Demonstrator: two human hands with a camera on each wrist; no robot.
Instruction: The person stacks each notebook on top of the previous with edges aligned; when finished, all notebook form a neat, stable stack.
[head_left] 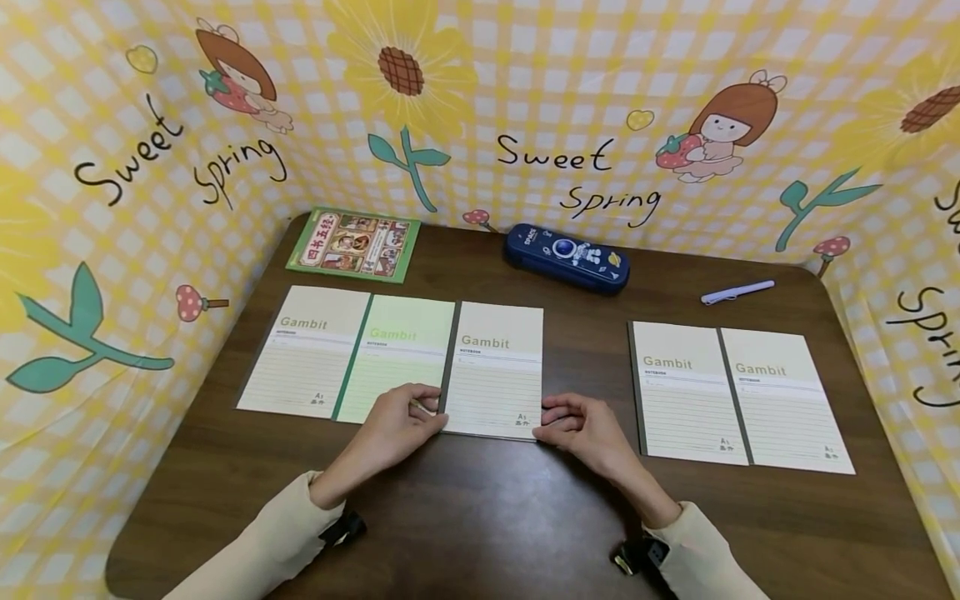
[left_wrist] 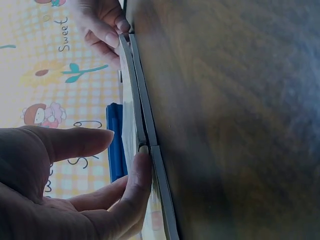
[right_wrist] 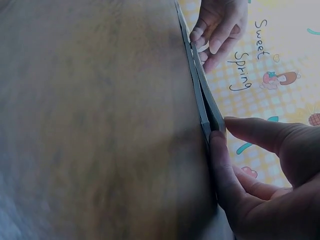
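Observation:
A white Gambit notebook [head_left: 497, 358] with a dark spine lies before me, over another notebook [left_wrist: 146, 107] whose edge shows beneath it in the wrist views. My right hand [head_left: 588, 433] pinches the upper notebook's near right corner, thumb on top and a finger under it. At that corner a narrow gap parts the two notebooks. My left hand [head_left: 393, 429] is at the near left corner, a fingertip touching the edge. Its thumb stands apart from the cover in the left wrist view. To the left lie a green notebook [head_left: 401, 358] and a white notebook [head_left: 307, 350].
Two more white notebooks [head_left: 682, 387] lie side by side at the right. Along the back are a picture-covered green book [head_left: 356, 244], a dark blue pencil case [head_left: 566, 258] and a pale purple pen [head_left: 737, 292]. Checked cloth [head_left: 570, 75] walls in the brown table [head_left: 480, 517].

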